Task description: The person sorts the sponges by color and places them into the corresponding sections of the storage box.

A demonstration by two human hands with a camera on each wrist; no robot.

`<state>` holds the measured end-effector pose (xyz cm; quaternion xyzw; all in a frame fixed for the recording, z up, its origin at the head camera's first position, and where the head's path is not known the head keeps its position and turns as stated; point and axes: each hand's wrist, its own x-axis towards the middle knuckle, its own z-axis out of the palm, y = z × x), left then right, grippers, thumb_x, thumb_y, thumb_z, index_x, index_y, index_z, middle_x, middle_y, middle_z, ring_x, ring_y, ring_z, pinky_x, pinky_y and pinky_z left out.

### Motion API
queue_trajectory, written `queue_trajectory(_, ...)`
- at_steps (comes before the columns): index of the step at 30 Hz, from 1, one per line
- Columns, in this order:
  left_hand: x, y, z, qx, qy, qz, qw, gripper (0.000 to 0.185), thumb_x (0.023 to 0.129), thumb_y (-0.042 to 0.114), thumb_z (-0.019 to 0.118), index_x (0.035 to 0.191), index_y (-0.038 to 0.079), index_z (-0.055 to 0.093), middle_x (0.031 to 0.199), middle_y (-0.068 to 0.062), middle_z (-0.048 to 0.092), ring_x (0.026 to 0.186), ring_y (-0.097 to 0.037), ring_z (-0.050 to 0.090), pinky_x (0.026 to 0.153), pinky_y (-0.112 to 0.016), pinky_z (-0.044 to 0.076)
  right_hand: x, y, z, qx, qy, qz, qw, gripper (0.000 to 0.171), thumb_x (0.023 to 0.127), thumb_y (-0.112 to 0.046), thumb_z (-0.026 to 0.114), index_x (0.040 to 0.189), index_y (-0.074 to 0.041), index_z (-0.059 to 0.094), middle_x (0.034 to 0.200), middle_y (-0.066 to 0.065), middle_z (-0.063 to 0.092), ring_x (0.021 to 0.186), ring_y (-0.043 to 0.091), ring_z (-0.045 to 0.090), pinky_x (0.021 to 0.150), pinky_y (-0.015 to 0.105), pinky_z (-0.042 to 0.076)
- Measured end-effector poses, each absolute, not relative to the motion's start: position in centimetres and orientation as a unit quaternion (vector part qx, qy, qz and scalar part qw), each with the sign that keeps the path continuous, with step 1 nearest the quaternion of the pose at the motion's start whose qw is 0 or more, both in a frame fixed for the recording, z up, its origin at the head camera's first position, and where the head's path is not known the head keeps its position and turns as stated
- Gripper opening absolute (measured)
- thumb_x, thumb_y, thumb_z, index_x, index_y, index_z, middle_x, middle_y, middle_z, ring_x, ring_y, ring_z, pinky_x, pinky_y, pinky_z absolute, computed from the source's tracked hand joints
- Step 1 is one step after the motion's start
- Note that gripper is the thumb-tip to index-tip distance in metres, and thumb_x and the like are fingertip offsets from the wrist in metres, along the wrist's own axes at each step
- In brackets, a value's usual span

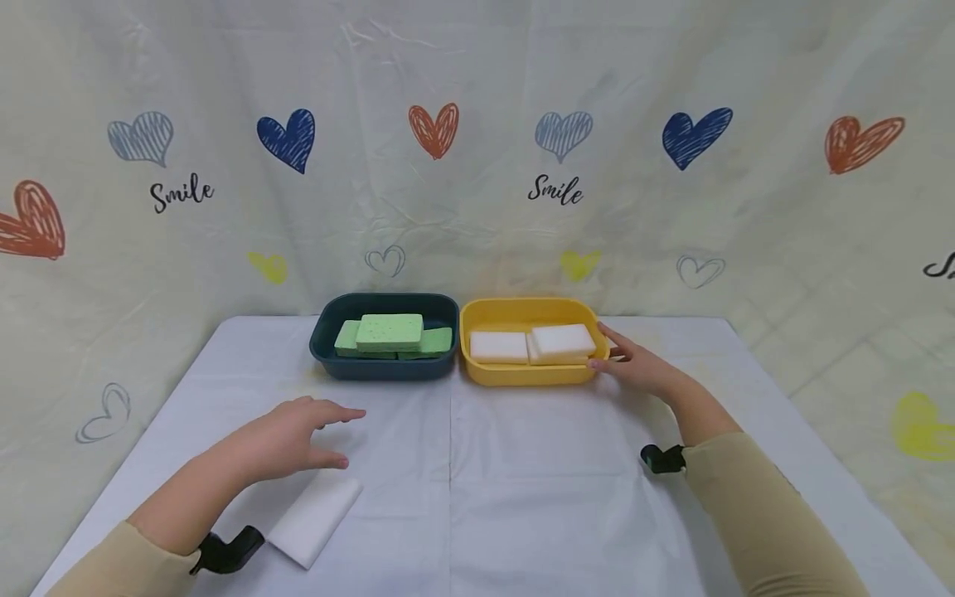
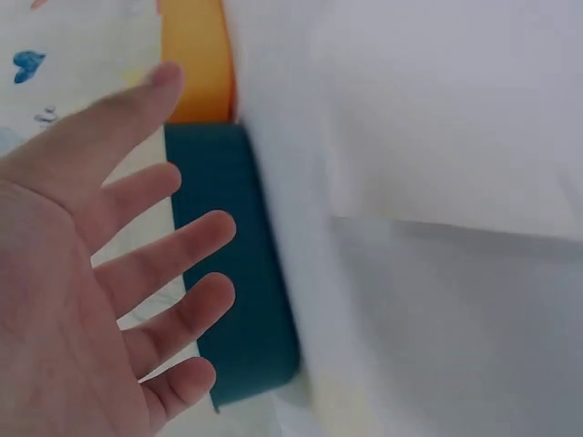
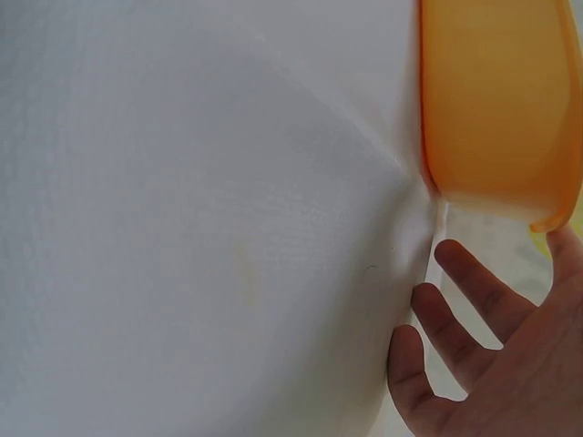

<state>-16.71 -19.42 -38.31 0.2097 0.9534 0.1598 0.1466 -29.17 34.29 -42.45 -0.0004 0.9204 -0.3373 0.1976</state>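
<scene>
White cloth covered the table (image 1: 522, 464); a cream backdrop with hearts and "Smile" print hung behind it.

A white sponge (image 1: 316, 516) lay flat on the cloth near the front left, right under your left forearm. Your left hand (image 1: 291, 439) hovered just above and beyond it, fingers spread and relaxed, holding nothing. In the left wrist view the palm faced the camera with fingers apart.

Your right hand (image 1: 634, 365) sat at the right end of the yellow tray (image 1: 522, 375), fingers loosely extended, fingertips at or near the rim. I couldn't tell if they actually touched it. No grip on anything.

Yellow tray held two white sponges (image 1: 563, 342) side by side. Dark teal tray (image 1: 384, 366) stood just beside it on the left, with green sponges (image 1: 390, 332) stacked inside.
</scene>
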Motion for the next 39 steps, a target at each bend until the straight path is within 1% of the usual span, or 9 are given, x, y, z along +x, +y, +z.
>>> queue_trajectory(3,-15.7,-20.0,-39.0,0.188,0.952,0.168,0.175,0.071,0.076,0.05,0.082,0.139,0.026,0.06,0.133,0.0,0.061,0.127,-0.03,0.052,0.103,-0.054,0.042,-29.2,34.4,-42.4,-0.011,0.92,-0.339,0.195,0.101,0.086,-0.067,0.063,0.159,-0.039,-0.002,0.149,0.028,0.034,0.13,0.046,0.039,0.107,0.067,0.032)
queue_trajectory(7,-14.6,-20.4,-40.0,0.172,0.949,0.175,0.196,0.075,0.072,0.053,0.084,0.138,0.027,0.06,0.129,0.003,0.061,0.11,-0.021,0.059,0.096,-0.048,0.048,-29.2,34.5,-42.4,-0.014,0.92,-0.341,0.195,0.1,0.086,-0.067,0.062,0.159,-0.039,-0.001,0.149,0.028,0.034,0.13,0.046,0.039,0.107,0.067,0.031)
queue_trajectory(10,-14.1,-20.3,-40.7,0.169,0.946,0.179,0.21,0.077,0.071,0.054,0.084,0.138,0.029,0.059,0.128,0.007,0.059,0.101,-0.014,0.057,0.09,-0.045,0.049,-29.3,34.5,-42.5,-0.004,0.919,-0.344,0.194,0.1,0.086,-0.065,0.064,0.159,-0.04,0.0,0.149,0.027,0.035,0.13,0.046,0.039,0.106,0.068,0.031)
queue_trajectory(15,-13.8,-19.6,-41.6,0.186,0.942,0.172,0.218,0.079,0.069,0.056,0.084,0.139,0.029,0.058,0.127,0.006,0.055,0.108,-0.017,0.055,0.091,-0.047,0.048,-29.1,34.4,-42.5,0.009,0.918,-0.347,0.195,0.1,0.085,-0.065,0.065,0.158,-0.042,0.0,0.15,0.027,0.033,0.131,0.046,0.038,0.106,0.07,0.03)
queue_trajectory(21,-13.5,-19.1,-41.9,0.207,0.938,0.171,0.219,0.075,0.073,0.046,0.085,0.14,0.029,0.056,0.131,0.004,0.049,0.11,-0.017,0.051,0.086,-0.044,0.048,-29.1,34.4,-42.5,0.008,0.916,-0.348,0.199,0.101,0.085,-0.066,0.064,0.158,-0.042,-0.001,0.151,0.027,0.031,0.132,0.047,0.036,0.106,0.07,0.03)
queue_trajectory(28,-14.2,-18.4,-41.9,0.211,0.941,0.152,0.217,0.072,0.075,0.028,0.082,0.141,0.031,0.055,0.137,0.004,0.047,0.117,-0.021,0.048,0.093,-0.049,0.047,-28.9,34.5,-42.3,-0.003,0.917,-0.349,0.195,0.1,0.087,-0.065,0.064,0.159,-0.04,-0.001,0.15,0.029,0.032,0.131,0.047,0.038,0.105,0.069,0.031)
queue_trajectory(33,-15.0,-17.6,-41.6,0.236,0.943,0.126,0.2,0.074,0.074,0.019,0.08,0.143,0.029,0.053,0.139,0.002,0.047,0.121,-0.027,0.049,0.1,-0.055,0.042,-28.6,34.2,-42.2,0.0,0.917,-0.348,0.193,0.099,0.087,-0.064,0.063,0.159,-0.039,0.0,0.149,0.028,0.032,0.129,0.045,0.039,0.106,0.068,0.032)
queue_trajectory(36,-15.3,-17.1,-41.3,0.256,0.942,0.118,0.181,0.076,0.075,0.014,0.078,0.145,0.028,0.052,0.14,0.002,0.047,0.121,-0.027,0.049,0.1,-0.054,0.04,-28.5,34.0,-41.9,0.009,0.918,-0.347,0.192,0.097,0.088,-0.062,0.064,0.159,-0.04,0.001,0.15,0.027,0.033,0.13,0.045,0.039,0.106,0.068,0.031)
queue_trajectory(39,-15.7,-16.6,-41.4,0.258,0.943,0.114,0.179,0.077,0.075,0.013,0.078,0.146,0.029,0.051,0.141,0.003,0.047,0.122,-0.025,0.049,0.101,-0.053,0.04,-28.3,33.9,-41.8,0.008,0.918,-0.348,0.192,0.097,0.088,-0.062,0.064,0.159,-0.039,0.002,0.15,0.027,0.033,0.131,0.045,0.038,0.106,0.069,0.03)
